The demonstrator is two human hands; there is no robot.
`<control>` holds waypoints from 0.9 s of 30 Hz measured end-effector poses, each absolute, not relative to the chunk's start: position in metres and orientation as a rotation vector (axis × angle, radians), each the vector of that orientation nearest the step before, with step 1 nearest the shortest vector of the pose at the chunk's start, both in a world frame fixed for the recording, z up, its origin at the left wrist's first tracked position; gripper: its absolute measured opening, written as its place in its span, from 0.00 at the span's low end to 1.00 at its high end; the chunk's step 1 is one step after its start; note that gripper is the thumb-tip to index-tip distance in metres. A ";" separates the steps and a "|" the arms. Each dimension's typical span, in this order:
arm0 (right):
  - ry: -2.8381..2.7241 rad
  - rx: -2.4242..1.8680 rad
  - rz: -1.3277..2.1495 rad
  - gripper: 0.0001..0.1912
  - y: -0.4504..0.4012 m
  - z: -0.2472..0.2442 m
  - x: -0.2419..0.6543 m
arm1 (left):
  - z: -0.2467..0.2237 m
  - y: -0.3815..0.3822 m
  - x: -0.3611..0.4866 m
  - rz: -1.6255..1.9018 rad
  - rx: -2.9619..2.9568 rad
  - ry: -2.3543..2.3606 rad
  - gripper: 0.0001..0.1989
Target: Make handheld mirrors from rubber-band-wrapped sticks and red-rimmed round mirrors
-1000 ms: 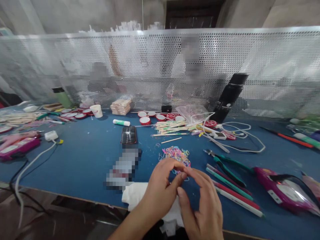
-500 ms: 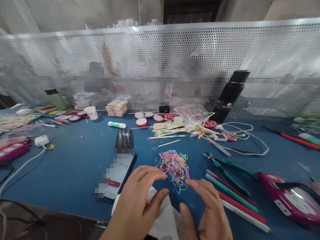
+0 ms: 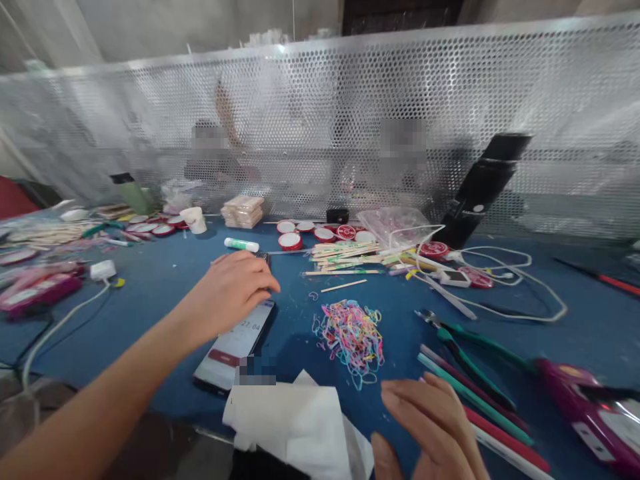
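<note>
My left hand (image 3: 235, 290) reaches over a small black glossy device (image 3: 265, 257), its fingers curled down around it; most of the device is hidden under the hand. Just below that hand lies a phone (image 3: 233, 347) with a lit screen showing digits. My right hand (image 3: 433, 427) hovers at the lower right, fingers bent, thumb apart, holding nothing. Between the hands sits a heap of small coloured rubber bands (image 3: 353, 333). White paper tissue (image 3: 295, 420) is at the table's front edge.
Green-handled cutting pliers (image 3: 470, 357), several pens (image 3: 485, 400) and a purple device (image 3: 585, 413) lie on the right. Behind the bands are wooden sticks (image 3: 345, 257), red round tins (image 3: 290, 241) and a white cable (image 3: 520, 313). A black bottle (image 3: 480, 193) leans on the perforated metal panel (image 3: 310, 133).
My left hand has moved from beside the rubber bands, up and left onto the black device, uncovering the tissue. My right hand has shifted slightly down and right. The view has turned a little left.
</note>
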State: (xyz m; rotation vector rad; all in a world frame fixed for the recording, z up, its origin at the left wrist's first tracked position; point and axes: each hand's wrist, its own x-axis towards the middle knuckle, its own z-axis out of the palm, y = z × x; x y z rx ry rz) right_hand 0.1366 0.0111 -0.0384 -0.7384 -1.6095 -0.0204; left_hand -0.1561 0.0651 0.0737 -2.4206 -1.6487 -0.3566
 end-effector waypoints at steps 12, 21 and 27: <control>-1.713 -0.710 -0.160 0.11 0.017 -0.032 0.164 | 0.054 0.141 -0.201 0.311 -2.617 -1.662 0.10; -1.742 -0.753 -0.225 0.10 0.017 -0.028 0.178 | 0.071 0.155 -0.186 0.325 -2.647 -1.629 0.06; -1.704 -0.755 -0.176 0.08 0.014 -0.028 0.183 | 0.102 0.138 -0.117 -0.199 -2.851 -1.695 0.10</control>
